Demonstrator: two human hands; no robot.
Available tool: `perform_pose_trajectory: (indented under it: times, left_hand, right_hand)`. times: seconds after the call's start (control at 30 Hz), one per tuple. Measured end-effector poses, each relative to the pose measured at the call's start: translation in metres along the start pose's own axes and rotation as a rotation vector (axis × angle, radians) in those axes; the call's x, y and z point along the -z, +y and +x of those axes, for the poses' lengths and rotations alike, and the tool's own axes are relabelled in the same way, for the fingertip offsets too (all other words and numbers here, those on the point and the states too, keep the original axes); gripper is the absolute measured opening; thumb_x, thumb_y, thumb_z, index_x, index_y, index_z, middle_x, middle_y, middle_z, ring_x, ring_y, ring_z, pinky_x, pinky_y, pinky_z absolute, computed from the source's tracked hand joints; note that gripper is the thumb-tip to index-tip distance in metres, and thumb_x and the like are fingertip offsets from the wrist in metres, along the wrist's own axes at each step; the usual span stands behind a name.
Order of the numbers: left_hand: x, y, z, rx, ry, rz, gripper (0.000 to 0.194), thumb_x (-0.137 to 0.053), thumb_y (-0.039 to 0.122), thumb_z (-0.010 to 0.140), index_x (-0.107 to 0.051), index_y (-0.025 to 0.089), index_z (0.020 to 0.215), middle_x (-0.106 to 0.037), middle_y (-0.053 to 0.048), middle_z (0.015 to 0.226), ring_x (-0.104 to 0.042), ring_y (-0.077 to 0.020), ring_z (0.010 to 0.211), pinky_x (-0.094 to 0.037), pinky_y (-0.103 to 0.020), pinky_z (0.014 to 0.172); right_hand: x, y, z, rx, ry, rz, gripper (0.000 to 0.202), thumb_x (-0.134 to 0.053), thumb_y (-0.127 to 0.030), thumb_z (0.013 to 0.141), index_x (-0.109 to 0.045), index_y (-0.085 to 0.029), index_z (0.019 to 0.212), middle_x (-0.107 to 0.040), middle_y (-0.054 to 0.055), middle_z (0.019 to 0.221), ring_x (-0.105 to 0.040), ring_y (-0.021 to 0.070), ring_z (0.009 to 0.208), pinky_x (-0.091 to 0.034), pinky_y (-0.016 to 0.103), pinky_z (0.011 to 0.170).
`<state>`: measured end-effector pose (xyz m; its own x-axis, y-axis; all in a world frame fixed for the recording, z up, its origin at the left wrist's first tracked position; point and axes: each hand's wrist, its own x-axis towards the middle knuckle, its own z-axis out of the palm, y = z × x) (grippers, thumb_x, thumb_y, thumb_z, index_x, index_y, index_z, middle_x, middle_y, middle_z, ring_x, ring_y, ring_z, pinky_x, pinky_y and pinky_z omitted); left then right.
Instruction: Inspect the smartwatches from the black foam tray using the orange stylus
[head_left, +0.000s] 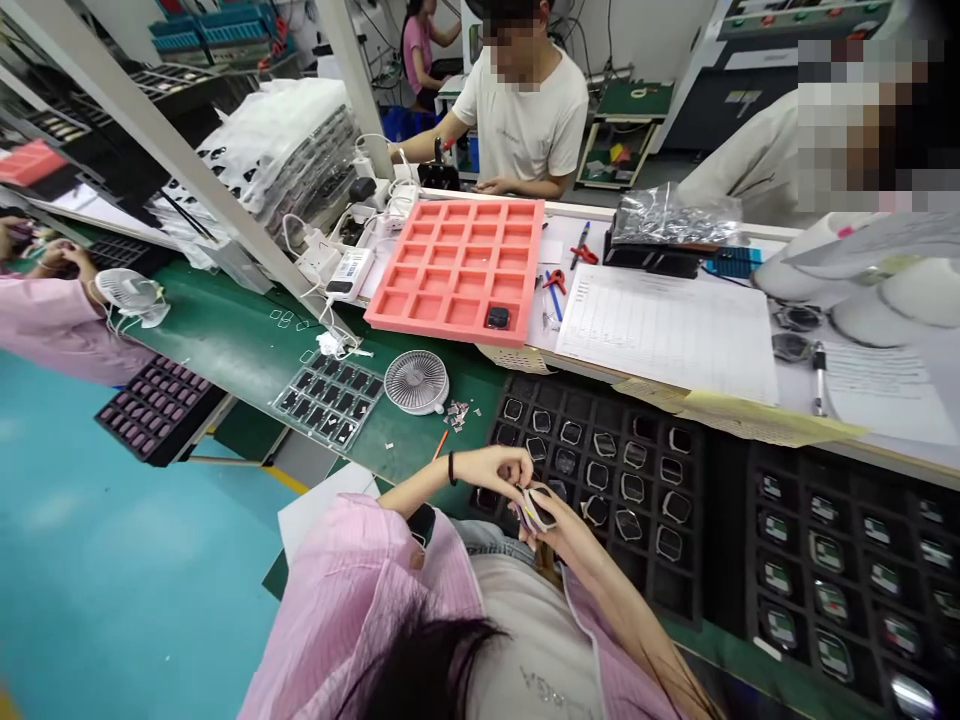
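1. Landmark: the black foam tray [677,592], whose compartments carry rows of rounded-square watch frames [631,487].
2. Position: a pale watch case [541,506] lies between the two hands, at the near-left part of the black foam tray; its exact height relative to the tray cannot be told.
3. Hands: together, both closed on the case. The left hand [510,474] meets its upper-left edge with thumb and curled fingers; the right hand [553,532] supports it from the lower right. Neither is nearer, since both touch it.
4. Axis: the case is tilted, its longer direction seeming to slant from upper left to lower right, roughly in line with the right forearm.
5. Appearance: a light, rounded rim around a darker middle, with a small yellow mark and a purplish edge on the left-hand side; finer detail is too small to read.
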<state>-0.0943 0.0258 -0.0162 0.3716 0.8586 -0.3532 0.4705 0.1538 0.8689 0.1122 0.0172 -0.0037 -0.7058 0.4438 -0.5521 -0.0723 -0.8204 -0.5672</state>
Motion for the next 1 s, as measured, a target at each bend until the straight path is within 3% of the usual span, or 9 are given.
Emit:
perform_pose_trajectory:
  times: [0.07,0.2,0.37,0.53,0.67,0.83,0.87,0.93,1.0]
  left_hand:
    - [0.011,-0.023,0.010,0.247,0.228,0.077,0.027,-0.077,0.030,0.073,-0.066,0.014,0.091,-0.067,-0.002,0.083,-0.064,-0.0106,0.072,-0.050,-0.022,0.069]
    - [0.029,-0.065,0.031,0.475,0.507,0.196,0.023,-0.052,0.027,0.093,-0.062,0.012,0.107,-0.062,-0.012,0.112,-0.062,-0.0185,0.100,-0.049,-0.035,0.091]
    - [0.027,-0.092,0.050,0.648,0.601,0.245,0.034,-0.057,0.032,0.091,-0.056,0.015,0.120,-0.057,-0.010,0.124,-0.058,-0.0228,0.108,-0.051,-0.045,0.091]
    - [0.031,-0.092,0.057,0.643,0.602,0.171,0.030,-0.057,0.032,0.091,-0.058,0.014,0.116,-0.060,-0.009,0.116,-0.061,-0.0199,0.100,-0.054,-0.041,0.086]
    - [0.039,-0.068,0.052,0.487,0.583,0.074,0.023,-0.057,0.029,0.091,-0.063,0.010,0.102,-0.068,-0.008,0.096,-0.065,-0.0152,0.082,-0.056,-0.032,0.073]
    - [0.036,0.005,0.026,0.135,0.529,-0.016,0.024,-0.070,0.031,0.081,-0.069,0.011,0.094,-0.073,-0.009,0.092,-0.068,-0.0143,0.083,-0.055,-0.025,0.076]
    - [0.034,0.021,0.019,0.029,0.505,-0.029,0.024,-0.074,0.034,0.077,-0.072,0.012,0.088,-0.073,-0.008,0.092,-0.068,-0.0143,0.084,-0.054,-0.025,0.077]
    - [0.032,0.052,0.005,-0.376,0.401,-0.028,0.022,-0.071,0.036,0.079,-0.074,0.014,0.080,-0.073,-0.009,0.087,-0.068,-0.0152,0.082,-0.054,-0.026,0.077]
    - [0.032,0.075,-0.003,-0.604,0.345,0.008,0.020,-0.067,0.033,0.083,-0.074,0.015,0.081,-0.074,-0.010,0.085,-0.067,-0.0151,0.082,-0.053,-0.027,0.079]
  right_hand:
    - [0.002,-0.001,0.006,0.029,0.016,0.057,0.032,-0.069,-0.039,0.078,-0.066,-0.021,0.104,-0.070,0.005,0.084,-0.064,0.0177,0.056,-0.045,0.029,0.048]
    - [0.004,-0.013,0.009,0.070,0.037,0.136,0.038,-0.067,-0.040,0.078,-0.066,-0.020,0.110,-0.071,0.006,0.087,-0.063,0.0176,0.058,-0.045,0.029,0.050]
    - [0.004,-0.025,0.008,0.107,0.089,0.175,0.037,-0.067,-0.039,0.077,-0.068,-0.018,0.107,-0.072,0.007,0.084,-0.061,0.0174,0.055,-0.043,0.030,0.050]
    - [-0.001,-0.032,0.013,0.120,0.077,0.203,0.036,-0.067,-0.039,0.076,-0.068,-0.018,0.105,-0.073,0.008,0.083,-0.061,0.0182,0.056,-0.042,0.030,0.051]
    - [-0.006,-0.045,0.015,0.131,0.040,0.226,0.033,-0.063,-0.038,0.079,-0.068,-0.017,0.104,-0.073,0.008,0.083,-0.062,0.0186,0.057,-0.041,0.030,0.050]
    - [-0.011,-0.060,0.013,0.089,-0.031,0.272,0.032,-0.057,-0.036,0.084,-0.067,-0.015,0.105,-0.072,0.009,0.082,-0.061,0.0175,0.056,-0.042,0.029,0.049]
    - [-0.013,-0.061,0.012,0.079,-0.048,0.279,0.029,-0.057,-0.036,0.084,-0.067,-0.015,0.102,-0.072,0.009,0.081,-0.061,0.0173,0.055,-0.042,0.029,0.049]
    - [-0.016,-0.063,0.012,0.068,-0.080,0.288,0.024,-0.057,-0.036,0.085,-0.067,-0.015,0.092,-0.071,0.007,0.076,-0.062,0.0174,0.055,-0.042,0.028,0.048]
    - [-0.020,-0.063,0.011,0.069,-0.099,0.290,0.023,-0.057,-0.036,0.085,-0.066,-0.016,0.081,-0.069,0.006,0.071,-0.062,0.0175,0.055,-0.042,0.028,0.047]
